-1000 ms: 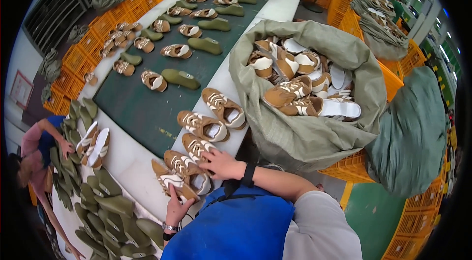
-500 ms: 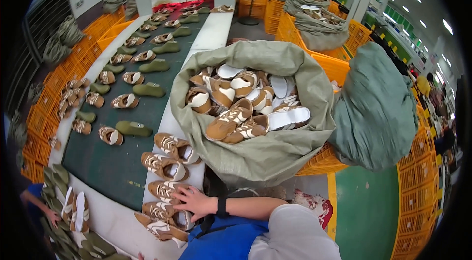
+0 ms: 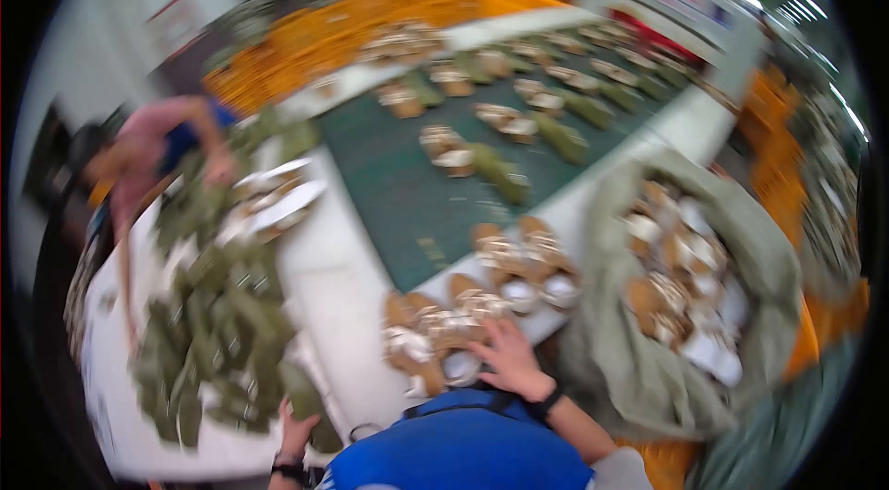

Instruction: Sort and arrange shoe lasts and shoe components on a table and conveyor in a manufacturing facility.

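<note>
At the near edge of the white table, my left hand [image 3: 296,432] has its thumb and fingers around the side of an olive-green shoe last [image 3: 309,395]; blur softens its outline. My right hand [image 3: 512,362] is open, fingers spread, and its fingertips touch a brown-and-white sneaker [image 3: 454,342] in a row on the white ledge. To its left lies another such sneaker [image 3: 407,351], and farther along the row is a sneaker pair [image 3: 525,268]. A heap of green lasts [image 3: 218,342] covers the table left of my hands.
A green conveyor belt [image 3: 370,203] carries sneakers beside lasts. At right stands a grey-green sack [image 3: 611,342] full of sneakers. Across the table a person in a pink top [image 3: 148,147] reaches into the lasts. Orange crates [image 3: 333,31] line the back wall.
My view has swung left, bringing the lasts table and the other person into sight. My left hand has come into clear view at a last. My right hand remains at the sneakers.
</note>
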{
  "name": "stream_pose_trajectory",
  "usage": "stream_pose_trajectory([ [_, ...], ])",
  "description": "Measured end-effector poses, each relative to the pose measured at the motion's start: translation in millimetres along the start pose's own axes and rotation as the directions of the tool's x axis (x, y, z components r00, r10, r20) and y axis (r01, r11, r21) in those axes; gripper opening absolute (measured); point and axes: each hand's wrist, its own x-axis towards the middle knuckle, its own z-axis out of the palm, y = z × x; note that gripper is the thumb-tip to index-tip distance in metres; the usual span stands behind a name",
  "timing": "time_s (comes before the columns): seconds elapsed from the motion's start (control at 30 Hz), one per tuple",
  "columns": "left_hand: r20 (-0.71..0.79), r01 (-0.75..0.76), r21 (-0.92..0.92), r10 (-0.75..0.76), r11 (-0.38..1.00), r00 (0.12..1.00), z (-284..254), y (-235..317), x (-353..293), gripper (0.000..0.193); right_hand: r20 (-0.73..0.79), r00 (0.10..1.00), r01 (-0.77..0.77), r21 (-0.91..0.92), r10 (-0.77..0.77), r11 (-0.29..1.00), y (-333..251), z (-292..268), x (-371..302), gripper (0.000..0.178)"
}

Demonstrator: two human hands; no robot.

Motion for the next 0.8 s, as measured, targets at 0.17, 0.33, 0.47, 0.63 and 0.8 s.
stream_pose_trajectory([
  [0.17, -0.153, 0.002, -0.161, -0.027, 0.987, 0.988, 6, -14, -22, 0.085, 0.093, 0.995, -0.019, 0.011, 0.018, 1.0, -9, 6, 7, 0.061],
  [0.33, -0.187, 0.031, -0.125, -0.054, 0.992, 0.981, 8, -10, -32, 0.083, 0.103, 0.995, -0.015, 0.002, 0.014, 1.0, -8, 9, 7, 0.057],
  [0.47, 0.09, 0.179, -0.42, -0.156, 0.89, 0.984, 3, 9, -21, 0.077, 0.09, 0.996, -0.022, -0.007, 0.023, 1.0, -5, 7, 8, 0.056],
  [0.63, 0.36, 0.244, -0.47, -0.068, 0.848, 0.93, 60, 104, -9, 0.075, 0.069, 0.997, -0.018, -0.015, 0.019, 1.0, -1, 4, 10, 0.054],
  [0.8, 0.519, 0.166, -0.359, 0.048, 0.918, 0.854, 121, 184, 89, 0.077, 0.036, 0.999, -0.026, -0.017, 0.026, 1.0, -2, 4, 12, 0.051],
])
